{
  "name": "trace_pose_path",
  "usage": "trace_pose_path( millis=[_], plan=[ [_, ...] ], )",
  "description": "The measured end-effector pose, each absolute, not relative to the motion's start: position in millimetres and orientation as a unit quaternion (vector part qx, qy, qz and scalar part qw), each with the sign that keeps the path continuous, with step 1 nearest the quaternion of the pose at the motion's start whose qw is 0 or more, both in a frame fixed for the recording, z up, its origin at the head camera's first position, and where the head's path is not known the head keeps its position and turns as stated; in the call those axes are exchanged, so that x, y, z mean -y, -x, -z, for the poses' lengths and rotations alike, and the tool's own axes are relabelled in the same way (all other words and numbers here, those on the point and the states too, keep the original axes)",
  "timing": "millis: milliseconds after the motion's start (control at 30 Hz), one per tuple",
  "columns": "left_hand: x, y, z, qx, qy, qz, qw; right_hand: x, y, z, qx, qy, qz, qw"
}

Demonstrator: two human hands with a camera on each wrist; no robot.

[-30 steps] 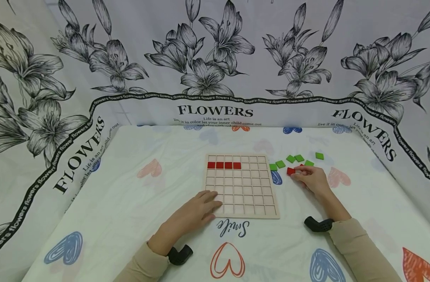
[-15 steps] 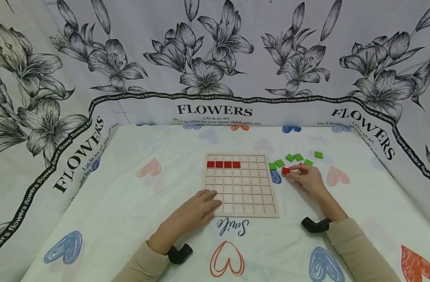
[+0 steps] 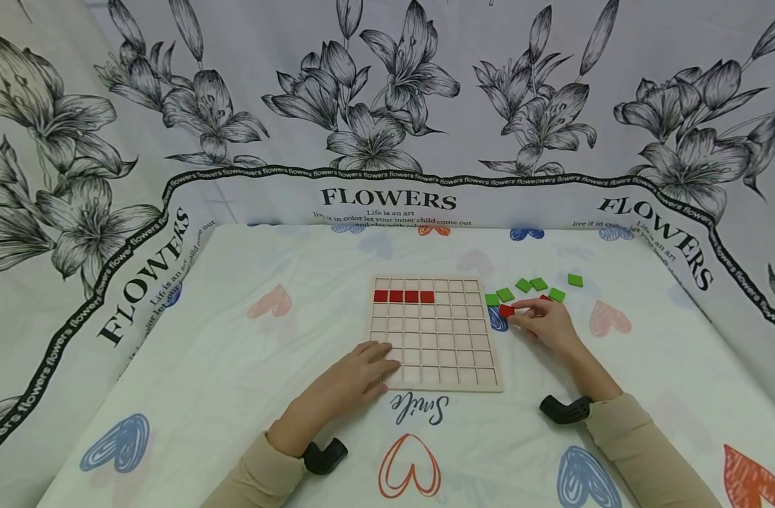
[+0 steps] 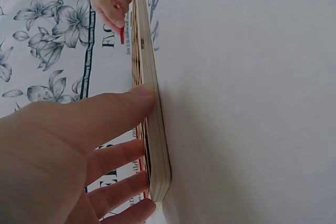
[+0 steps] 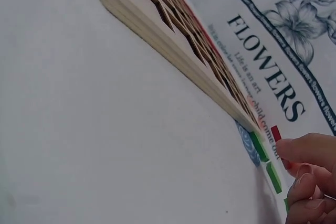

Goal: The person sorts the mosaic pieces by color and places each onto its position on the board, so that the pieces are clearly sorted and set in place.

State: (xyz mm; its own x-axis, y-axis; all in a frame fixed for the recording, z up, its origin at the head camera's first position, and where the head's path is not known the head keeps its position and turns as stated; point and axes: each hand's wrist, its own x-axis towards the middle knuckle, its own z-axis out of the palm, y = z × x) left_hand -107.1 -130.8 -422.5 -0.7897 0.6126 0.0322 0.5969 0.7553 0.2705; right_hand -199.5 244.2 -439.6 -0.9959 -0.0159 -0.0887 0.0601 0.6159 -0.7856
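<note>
Beside the pale wooden grid board, right of its edge, my right hand pinches a small red square tile, while my left hand lies flat, steadying the board's near corner

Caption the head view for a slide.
Left hand rests on the wooden grid board; right hand pinches a red tile beside green tiles.
</note>
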Motion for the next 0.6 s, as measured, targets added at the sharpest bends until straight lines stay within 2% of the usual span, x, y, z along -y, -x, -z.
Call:
trace_pose_path(
  millis=[600],
  plan=[
    [131,107,422,-0.934,-0.327,-0.140,0.031,-225,201,434,-0.892,0.012,0.450,0.037]
  ],
)
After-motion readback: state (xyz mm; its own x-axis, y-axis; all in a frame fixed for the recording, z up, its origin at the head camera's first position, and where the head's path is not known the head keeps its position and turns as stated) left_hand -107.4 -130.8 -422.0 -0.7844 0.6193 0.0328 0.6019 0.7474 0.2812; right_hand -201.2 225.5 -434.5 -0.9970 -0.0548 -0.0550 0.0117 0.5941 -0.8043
